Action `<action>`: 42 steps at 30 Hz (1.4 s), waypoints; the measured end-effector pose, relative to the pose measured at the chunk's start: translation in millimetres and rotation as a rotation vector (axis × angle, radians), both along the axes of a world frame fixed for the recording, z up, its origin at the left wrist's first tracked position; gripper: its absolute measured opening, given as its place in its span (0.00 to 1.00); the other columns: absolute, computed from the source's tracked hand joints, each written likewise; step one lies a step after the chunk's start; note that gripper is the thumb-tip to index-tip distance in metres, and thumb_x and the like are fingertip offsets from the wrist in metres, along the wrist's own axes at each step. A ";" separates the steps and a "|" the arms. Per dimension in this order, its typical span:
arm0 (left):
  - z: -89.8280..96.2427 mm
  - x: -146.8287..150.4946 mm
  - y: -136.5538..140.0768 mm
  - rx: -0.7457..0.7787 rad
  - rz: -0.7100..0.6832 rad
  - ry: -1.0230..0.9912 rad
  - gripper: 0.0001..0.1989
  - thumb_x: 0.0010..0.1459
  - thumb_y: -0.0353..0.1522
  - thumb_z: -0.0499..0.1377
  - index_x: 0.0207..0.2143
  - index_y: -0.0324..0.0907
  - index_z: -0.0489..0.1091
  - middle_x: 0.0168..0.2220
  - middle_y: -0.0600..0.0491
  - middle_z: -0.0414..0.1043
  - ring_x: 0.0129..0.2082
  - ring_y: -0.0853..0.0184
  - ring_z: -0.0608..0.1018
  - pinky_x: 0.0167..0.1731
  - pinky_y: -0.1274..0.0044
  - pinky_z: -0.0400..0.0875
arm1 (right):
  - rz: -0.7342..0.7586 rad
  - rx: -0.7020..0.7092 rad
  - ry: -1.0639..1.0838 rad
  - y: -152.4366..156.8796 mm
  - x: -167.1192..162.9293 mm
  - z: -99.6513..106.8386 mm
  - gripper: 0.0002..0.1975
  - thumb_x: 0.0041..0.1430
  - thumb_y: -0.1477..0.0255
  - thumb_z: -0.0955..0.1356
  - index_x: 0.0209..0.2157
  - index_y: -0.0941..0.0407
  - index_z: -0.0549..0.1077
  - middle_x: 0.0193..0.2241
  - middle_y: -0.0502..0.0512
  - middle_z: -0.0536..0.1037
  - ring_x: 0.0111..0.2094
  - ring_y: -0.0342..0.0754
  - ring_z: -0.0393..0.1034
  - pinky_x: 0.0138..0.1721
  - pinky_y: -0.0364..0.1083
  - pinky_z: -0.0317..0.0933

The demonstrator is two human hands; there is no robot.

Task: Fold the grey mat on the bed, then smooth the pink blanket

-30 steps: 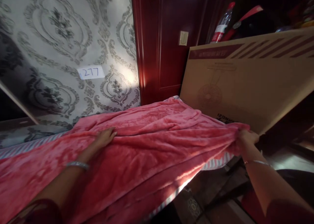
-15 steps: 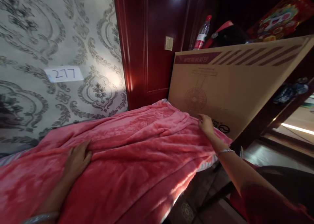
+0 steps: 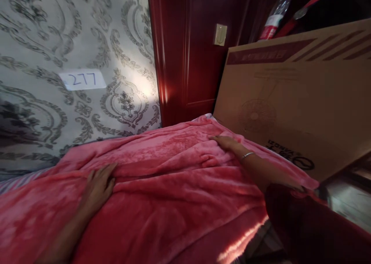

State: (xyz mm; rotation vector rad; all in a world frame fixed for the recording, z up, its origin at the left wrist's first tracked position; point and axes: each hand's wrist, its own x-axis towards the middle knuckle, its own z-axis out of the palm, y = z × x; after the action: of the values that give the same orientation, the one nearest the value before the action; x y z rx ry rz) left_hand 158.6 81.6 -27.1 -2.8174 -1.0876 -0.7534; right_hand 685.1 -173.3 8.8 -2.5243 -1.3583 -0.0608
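A pink plush blanket with several creases covers a surface in front of me. My left hand lies flat on the blanket at the left, fingers stretched out and a little apart. Farther off, toward the wall side, my right hand rests on the blanket, its fingers stretched to the left. Some of those fingers are hidden from me. Striped fabric shows beneath the blanket at its left edge.
A large cardboard box stands along the right side, with a plastic bottle behind its top edge. Patterned wallpaper with a paper marked 277 and a dark red wooden panel stand behind the blanket.
My right hand has moved left, away from the box, onto the far part of the blanket. My left hand stays flat in about the same place. The view has turned slightly.
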 end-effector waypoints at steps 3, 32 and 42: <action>6.9 2.4 1.1 -0.029 -0.009 0.042 0.27 0.62 0.40 0.47 0.57 0.43 0.71 0.58 0.42 0.76 0.60 0.49 0.74 0.64 0.52 0.59 | -0.053 -0.021 -0.019 -7.5 4.2 1.1 0.17 0.63 0.76 0.61 0.44 0.57 0.81 0.51 0.65 0.80 0.50 0.57 0.74 0.54 0.52 0.64; 14.2 68.9 85.4 -0.204 0.060 0.024 0.25 0.57 0.49 0.50 0.44 0.45 0.74 0.49 0.45 0.80 0.49 0.53 0.80 0.52 0.65 0.74 | -0.308 0.350 -0.102 87.2 100.4 -59.8 0.33 0.61 0.80 0.57 0.68 0.62 0.61 0.68 0.70 0.60 0.66 0.55 0.59 0.61 0.51 0.60; 24.4 82.1 76.4 -0.090 0.031 0.256 0.24 0.64 0.43 0.44 0.46 0.37 0.72 0.49 0.36 0.78 0.51 0.48 0.78 0.54 0.61 0.71 | -0.236 0.056 -0.118 -5.6 47.7 -37.2 0.22 0.68 0.70 0.60 0.56 0.54 0.77 0.57 0.61 0.78 0.58 0.55 0.70 0.60 0.51 0.61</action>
State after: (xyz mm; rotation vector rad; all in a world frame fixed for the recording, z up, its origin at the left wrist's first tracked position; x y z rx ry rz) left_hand 240.6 158.0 -2.7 -2.8592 -1.1438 -0.3361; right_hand 732.8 -178.8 -28.4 -2.6567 -1.0748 -0.2948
